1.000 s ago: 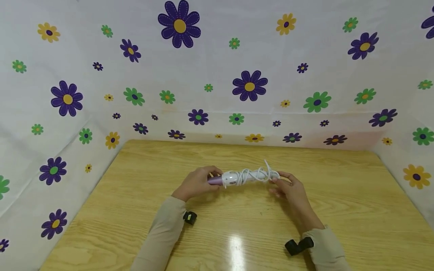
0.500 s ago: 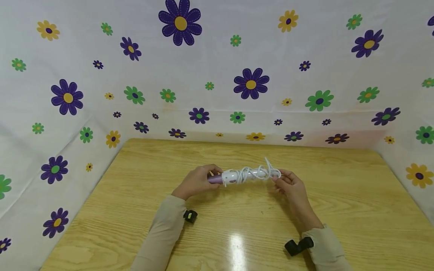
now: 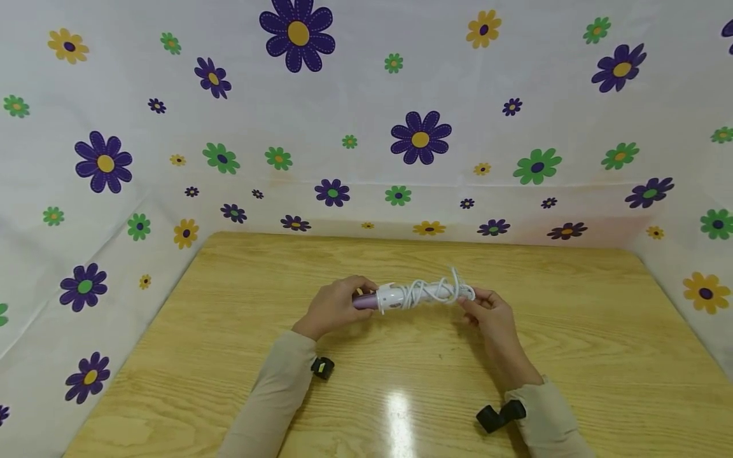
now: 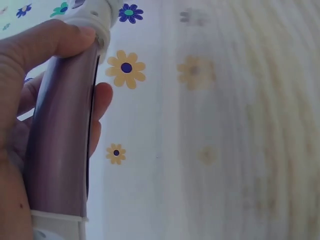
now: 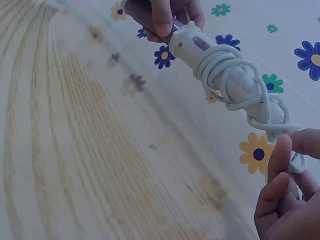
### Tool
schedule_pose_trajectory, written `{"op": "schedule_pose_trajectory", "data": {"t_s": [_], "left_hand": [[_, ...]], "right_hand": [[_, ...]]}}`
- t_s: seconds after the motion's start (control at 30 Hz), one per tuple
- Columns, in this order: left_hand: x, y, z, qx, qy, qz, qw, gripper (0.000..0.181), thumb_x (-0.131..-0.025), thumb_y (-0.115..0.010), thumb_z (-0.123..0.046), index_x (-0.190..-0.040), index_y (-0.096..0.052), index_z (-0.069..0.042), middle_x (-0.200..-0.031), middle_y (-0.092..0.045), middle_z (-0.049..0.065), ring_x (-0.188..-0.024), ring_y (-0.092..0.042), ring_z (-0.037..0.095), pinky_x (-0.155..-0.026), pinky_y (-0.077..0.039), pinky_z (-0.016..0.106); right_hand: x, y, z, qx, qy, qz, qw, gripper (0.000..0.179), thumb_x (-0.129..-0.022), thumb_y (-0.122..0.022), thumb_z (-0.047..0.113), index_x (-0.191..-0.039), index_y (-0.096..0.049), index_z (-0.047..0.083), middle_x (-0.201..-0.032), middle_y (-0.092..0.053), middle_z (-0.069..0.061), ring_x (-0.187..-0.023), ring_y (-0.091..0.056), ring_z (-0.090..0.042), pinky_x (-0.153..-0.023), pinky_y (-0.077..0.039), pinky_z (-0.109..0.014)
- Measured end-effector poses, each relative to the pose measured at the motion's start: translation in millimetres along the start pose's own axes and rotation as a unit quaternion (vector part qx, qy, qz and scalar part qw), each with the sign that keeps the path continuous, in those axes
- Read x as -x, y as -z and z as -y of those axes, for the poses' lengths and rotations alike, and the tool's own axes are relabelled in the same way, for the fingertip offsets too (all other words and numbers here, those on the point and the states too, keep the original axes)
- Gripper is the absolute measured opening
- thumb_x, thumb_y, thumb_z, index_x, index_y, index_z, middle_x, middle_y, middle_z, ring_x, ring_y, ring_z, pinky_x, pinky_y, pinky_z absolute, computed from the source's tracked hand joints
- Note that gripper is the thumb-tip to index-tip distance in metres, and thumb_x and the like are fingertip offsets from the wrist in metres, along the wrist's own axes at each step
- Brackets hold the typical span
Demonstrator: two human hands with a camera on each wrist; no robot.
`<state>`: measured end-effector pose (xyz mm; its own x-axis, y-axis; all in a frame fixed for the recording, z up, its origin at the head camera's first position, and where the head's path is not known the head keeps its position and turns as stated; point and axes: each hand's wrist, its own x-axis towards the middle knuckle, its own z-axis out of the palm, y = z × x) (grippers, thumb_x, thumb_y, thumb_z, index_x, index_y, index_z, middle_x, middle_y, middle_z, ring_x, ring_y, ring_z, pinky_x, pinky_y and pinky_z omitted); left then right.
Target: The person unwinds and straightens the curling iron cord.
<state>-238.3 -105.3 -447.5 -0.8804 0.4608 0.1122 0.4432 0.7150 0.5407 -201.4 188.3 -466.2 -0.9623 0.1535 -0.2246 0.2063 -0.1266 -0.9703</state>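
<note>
A hair curling iron [image 3: 392, 298] with a purple barrel and white handle is held above the table, lying nearly level. My left hand [image 3: 334, 307] grips the barrel; in the left wrist view the thumb rests along the purple barrel [image 4: 62, 130] near the white collar, with fingers curled behind it. White cord [image 3: 420, 292] is wound in loose loops round the handle, and one loop sticks up near its right end. At that end my right hand [image 3: 495, 318] pinches the cord between thumb and fingers, as the right wrist view shows. The plug is not clearly visible.
A pale wood-grain table [image 3: 229, 388] lies beneath both hands. White cloth [image 3: 355, 83] printed with flowers hangs behind it and along both sides. Black camera mounts [image 3: 323, 367] sit at both wrists, close above the table.
The head view has shifted slightly. Both hands keep their hold, and the iron and its cord loops have barely moved.
</note>
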Motion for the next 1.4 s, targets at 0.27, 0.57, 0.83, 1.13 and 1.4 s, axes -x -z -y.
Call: {"op": "schedule_pose_trajectory", "data": {"t_s": [0.27, 0.57, 0.83, 1.13, 1.4], "left_hand": [[-0.4, 2.0, 2.3, -0.014, -0.002, -0.014, 0.9998, 0.039, -0.079, -0.078, -0.026, -0.115, -0.066, -0.020, -0.102, -0.070, -0.002, -0.080, -0.061, 0.010, -0.072, -0.049, 0.031], [0.3, 6.4, 0.5, 0.001, -0.007, 0.013, 0.9999, 0.038, -0.080, -0.077, -0.025, -0.116, -0.065, -0.019, -0.102, -0.069, 0.000, -0.081, -0.060, 0.011, -0.071, -0.049, 0.030], [2.4, 6.8, 6.0, 0.017, 0.006, 0.007, 0.9998, 0.036, -0.079, -0.078, -0.025, -0.113, -0.067, -0.021, -0.101, -0.069, -0.002, -0.079, -0.059, 0.009, -0.071, -0.048, 0.030], [2.1, 9.3, 3.1, 0.023, 0.004, 0.028, 0.9993, 0.038, -0.079, -0.078, -0.024, -0.115, -0.066, -0.018, -0.102, -0.070, -0.001, -0.083, -0.061, 0.010, -0.074, -0.050, 0.031], [1.5, 5.9, 3.9, 0.031, 0.000, 0.051, 0.9982, 0.038, -0.080, -0.078, -0.022, -0.116, -0.066, -0.018, -0.102, -0.069, -0.001, -0.084, -0.061, 0.010, -0.075, -0.050, 0.031]], "right_hand": [[-1.8, 0, -2, -0.005, -0.019, 0.028, 0.9994, 0.034, -0.095, -0.059, 0.014, -0.123, -0.046, 0.002, -0.077, -0.064, 0.016, -0.060, -0.060, -0.002, -0.060, -0.048, -0.017], [-5.5, 9, -7, -0.057, -0.007, 0.069, 0.9960, 0.032, -0.097, -0.055, 0.009, -0.128, -0.046, 0.012, -0.090, -0.066, 0.013, -0.077, -0.065, -0.003, -0.074, -0.054, -0.018], [-8.0, 20, -7, -0.049, 0.013, 0.104, 0.9933, 0.027, -0.097, -0.054, 0.009, -0.123, -0.053, 0.018, -0.095, -0.061, 0.011, -0.083, -0.060, -0.002, -0.079, -0.051, -0.017], [-8.9, 22, -5, -0.028, 0.021, 0.074, 0.9966, 0.023, -0.099, -0.053, 0.025, -0.121, -0.055, 0.017, -0.097, -0.061, 0.015, -0.091, -0.059, -0.001, -0.082, -0.048, -0.016], [-7.9, 23, -7, -0.066, 0.050, 0.059, 0.9948, 0.014, -0.097, -0.056, 0.016, -0.103, -0.064, 0.026, -0.094, -0.062, 0.012, -0.083, -0.059, -0.001, -0.075, -0.050, -0.015]]}}
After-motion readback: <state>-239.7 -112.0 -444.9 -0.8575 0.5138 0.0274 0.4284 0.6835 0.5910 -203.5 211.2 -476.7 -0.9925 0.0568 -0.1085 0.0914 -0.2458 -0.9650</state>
